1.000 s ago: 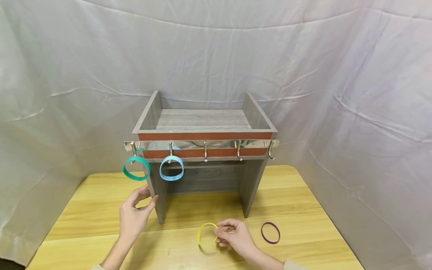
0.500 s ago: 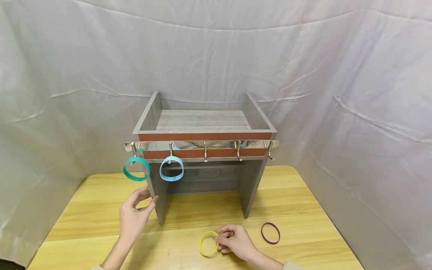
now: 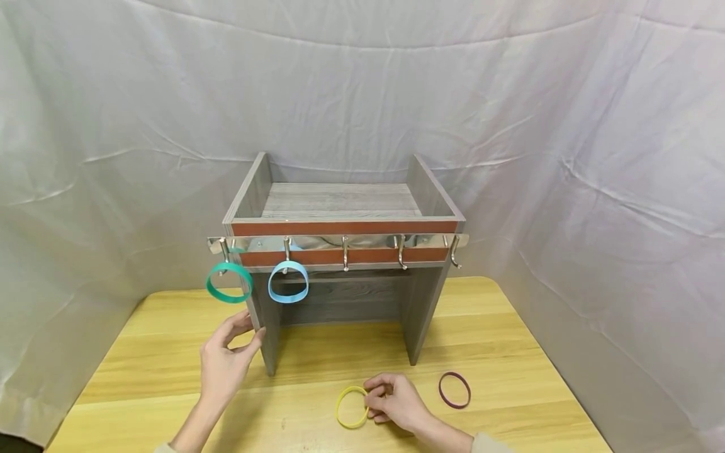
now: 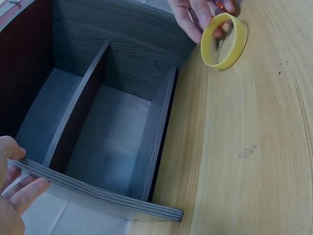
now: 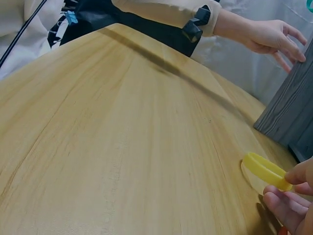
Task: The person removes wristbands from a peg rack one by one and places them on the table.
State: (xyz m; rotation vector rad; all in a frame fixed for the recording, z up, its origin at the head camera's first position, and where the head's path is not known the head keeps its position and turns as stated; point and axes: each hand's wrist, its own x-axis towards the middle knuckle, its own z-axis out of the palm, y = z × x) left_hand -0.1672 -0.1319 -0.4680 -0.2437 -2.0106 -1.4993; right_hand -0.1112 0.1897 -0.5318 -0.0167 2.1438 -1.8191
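Note:
In the head view my right hand (image 3: 399, 402) pinches a yellow wristband (image 3: 352, 427) by its right side, low over the table. The right wrist view shows thumb and fingertips on one end of the yellow band (image 5: 266, 171), which casts a shadow on the wood. My left hand (image 3: 223, 365) holds the front edge of the left side panel of a grey wooden shelf (image 3: 340, 201), thumb on one face and fingers on the other. A teal wristband (image 3: 229, 299) and a light blue wristband (image 3: 287, 299) hang from the two leftmost hooks of a metal rail (image 3: 368, 242).
A dark purple wristband (image 3: 455, 406) lies on the wooden table (image 3: 510, 377), right of my right hand. The rail's middle and right hooks bear no bands. Grey cloth (image 3: 351, 94) surrounds the table at the back and sides.
My right hand and the yellow wristband have moved slightly toward me, and the band now faces upward more. The left hand keeps its hold on the shelf panel.

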